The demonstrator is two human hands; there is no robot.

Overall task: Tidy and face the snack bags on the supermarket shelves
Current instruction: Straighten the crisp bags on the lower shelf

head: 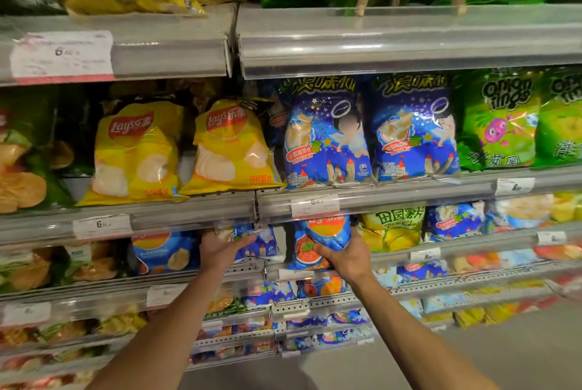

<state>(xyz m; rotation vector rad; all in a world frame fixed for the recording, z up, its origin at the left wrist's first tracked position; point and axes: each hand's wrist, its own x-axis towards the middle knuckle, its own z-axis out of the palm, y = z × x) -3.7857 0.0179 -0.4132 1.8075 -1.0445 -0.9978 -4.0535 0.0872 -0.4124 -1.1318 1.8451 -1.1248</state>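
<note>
Fingers of the right hand (345,255) curl round the lower front of a blue Lay's bag (324,240), thumb across its face — a grip suited to turning the printed side outward. Fingers of the left hand (220,246) wrap the edge of a small blue snack bag (255,241) just beside it, both bags standing on the third shelf (472,249) beneath the price rail (195,219). Reaching in under the rail lets each bag be pulled toward the shelf lip. Above, two yellow Lay's bags (135,153) lean off upright — probably awaiting straightening — while the blue starry bags (327,134) already face forward.
</note>
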